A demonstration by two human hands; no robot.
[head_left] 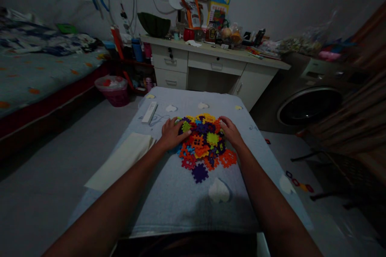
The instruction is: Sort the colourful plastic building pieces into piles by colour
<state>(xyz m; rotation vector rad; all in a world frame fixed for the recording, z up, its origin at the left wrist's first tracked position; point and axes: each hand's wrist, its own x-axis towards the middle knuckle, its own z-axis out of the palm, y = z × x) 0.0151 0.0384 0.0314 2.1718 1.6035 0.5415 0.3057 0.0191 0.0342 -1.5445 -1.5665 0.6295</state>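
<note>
A heap of plastic interlocking tiles in orange, purple, yellow, green, red and blue lies on the cloth-covered table. My left hand rests against the heap's left side, fingers apart, thumb reaching over the tiles. On the opposite side, my right hand touches the heap's upper right edge with its fingers spread. Neither hand visibly grasps a tile. A purple square tile lies flat at the heap's near edge, and an orange tile sits at its lower right.
A folded cream cloth and a white remote-like bar lie on the table's left. Beyond stands a cluttered white desk. A washing machine is at right, a pink bin at left. Loose tiles lie on the floor.
</note>
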